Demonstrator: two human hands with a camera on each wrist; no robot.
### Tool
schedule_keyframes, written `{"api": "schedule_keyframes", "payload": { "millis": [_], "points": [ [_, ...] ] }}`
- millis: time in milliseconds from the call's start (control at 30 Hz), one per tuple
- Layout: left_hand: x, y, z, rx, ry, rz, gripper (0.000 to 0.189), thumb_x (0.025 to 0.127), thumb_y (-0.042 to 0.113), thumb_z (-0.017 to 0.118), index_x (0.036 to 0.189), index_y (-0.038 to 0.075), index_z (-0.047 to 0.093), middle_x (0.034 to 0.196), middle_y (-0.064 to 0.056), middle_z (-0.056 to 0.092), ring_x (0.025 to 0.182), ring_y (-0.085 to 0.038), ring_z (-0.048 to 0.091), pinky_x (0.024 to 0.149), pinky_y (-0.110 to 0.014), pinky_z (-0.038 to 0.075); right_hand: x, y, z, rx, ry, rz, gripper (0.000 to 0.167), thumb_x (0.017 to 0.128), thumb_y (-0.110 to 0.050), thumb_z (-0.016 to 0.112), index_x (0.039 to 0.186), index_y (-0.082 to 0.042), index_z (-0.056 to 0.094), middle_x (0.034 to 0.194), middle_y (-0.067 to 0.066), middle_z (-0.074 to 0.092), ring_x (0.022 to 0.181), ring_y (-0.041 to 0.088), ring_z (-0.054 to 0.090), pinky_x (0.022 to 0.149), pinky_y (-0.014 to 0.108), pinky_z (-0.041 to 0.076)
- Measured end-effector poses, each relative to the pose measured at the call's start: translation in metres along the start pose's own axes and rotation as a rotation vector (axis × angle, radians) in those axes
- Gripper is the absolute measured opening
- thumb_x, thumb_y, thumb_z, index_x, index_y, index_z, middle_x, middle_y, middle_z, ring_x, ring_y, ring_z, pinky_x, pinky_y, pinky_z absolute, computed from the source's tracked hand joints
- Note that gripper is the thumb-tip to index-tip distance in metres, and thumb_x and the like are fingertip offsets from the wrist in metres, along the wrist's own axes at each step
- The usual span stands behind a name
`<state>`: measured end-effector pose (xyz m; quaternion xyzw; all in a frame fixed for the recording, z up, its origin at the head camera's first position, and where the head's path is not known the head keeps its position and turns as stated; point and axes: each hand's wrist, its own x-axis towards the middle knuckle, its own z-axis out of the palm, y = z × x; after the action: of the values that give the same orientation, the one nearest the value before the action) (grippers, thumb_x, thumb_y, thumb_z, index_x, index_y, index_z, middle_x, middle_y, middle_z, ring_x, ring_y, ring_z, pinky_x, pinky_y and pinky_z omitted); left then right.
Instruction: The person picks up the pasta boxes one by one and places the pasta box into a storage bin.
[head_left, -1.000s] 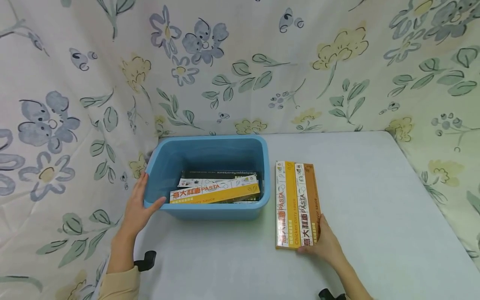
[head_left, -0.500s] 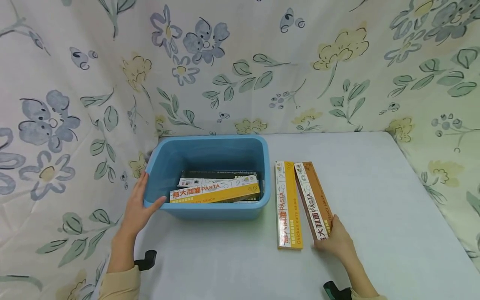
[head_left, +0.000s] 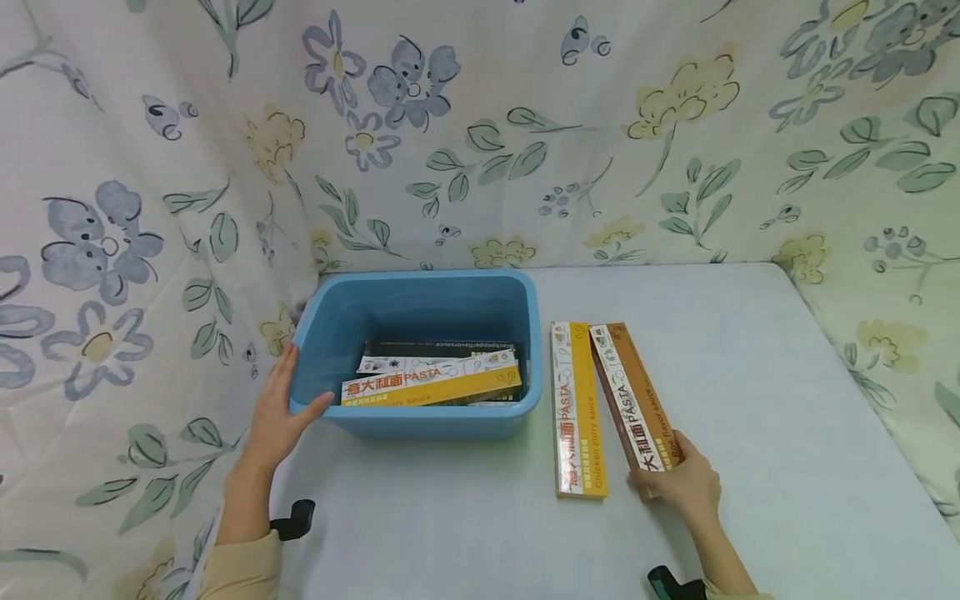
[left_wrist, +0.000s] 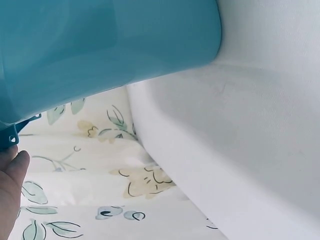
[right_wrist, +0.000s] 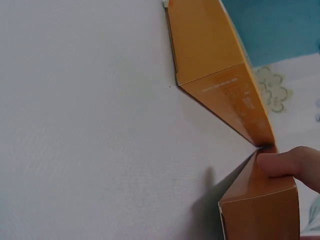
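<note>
"Blue plastic for the bin (head_left: pixel 420 427), on the left part of the white table (head_left: pixel 765 417). What does the head view show inside?"

"Several pasta boxes. A yellow-and-white carton (head_left: pixel 431 387) lies aslant in front, with a dark carton (head_left: pixel 427 348) behind it."

"And the left hand (head_left: pixel 281 421)?"

"At the bin's left front corner — fingers straight along the outside of the wall, thumb spread over the front rim."

"Now the right hand (head_left: pixel 682 483)."

"Its thumb and curled fingers pinch the near end of the brown box (head_left: pixel 626 392), to the right of the yellow box (head_left: pixel 577 408). The two make a narrow V: far ends almost meeting, near ends apart."

"Left wrist view?"

"The bin's outer wall fills the upper left. Fingertips show at the lower left edge, just by the rim, with the floral cloth (head_left: pixel 480 108) beyond."

"Right wrist?"

"The thumb presses the side of the brown box at the lower right; the yellow box stands out above it, bin behind. Whether the held end is lifted — I can't tell."
</note>
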<state>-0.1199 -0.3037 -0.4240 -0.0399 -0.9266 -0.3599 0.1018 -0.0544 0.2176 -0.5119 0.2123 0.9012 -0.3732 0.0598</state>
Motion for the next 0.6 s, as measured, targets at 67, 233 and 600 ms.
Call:
{"api": "schedule_keyframes", "payload": {
  "millis": [67,233,600],
  "points": [
    [0.001,0.0,0.001,0.001,-0.002,0.001,0.091,0.088,0.037,0.067,0.155,0.003,0.015,0.161,-0.018,0.011,0.143,-0.047,0.014,0.103,-0.073,0.019,0.0,0.0,-0.002,0.03,0.012,0.024,0.095,0.069,-0.022,0.082,0.143,0.012,0.033,0.13,0.04,0.047,0.11,0.051,0.052,0.087,0.058,0.044],
    [0.0,0.002,0.001,-0.002,0.003,0.001,0.091,0.087,0.035,0.068,0.155,0.004,0.016,0.161,-0.018,0.012,0.143,-0.047,0.014,0.103,-0.073,0.02,-0.001,-0.003,-0.005,0.099,0.047,0.07,0.092,0.07,-0.016,0.08,0.146,0.007,0.033,0.135,0.037,0.044,0.115,0.05,0.048,0.09,0.06,0.04],
    [0.0,0.001,0.001,0.0,0.005,0.004,0.092,0.087,0.037,0.068,0.155,0.003,0.016,0.161,-0.019,0.012,0.143,-0.047,0.014,0.103,-0.073,0.019,-0.007,-0.012,-0.025,0.158,0.121,0.034,0.095,0.068,-0.014,0.085,0.148,0.002,0.035,0.137,0.034,0.046,0.115,0.045,0.05,0.087,0.052,0.04]
  ]
}}
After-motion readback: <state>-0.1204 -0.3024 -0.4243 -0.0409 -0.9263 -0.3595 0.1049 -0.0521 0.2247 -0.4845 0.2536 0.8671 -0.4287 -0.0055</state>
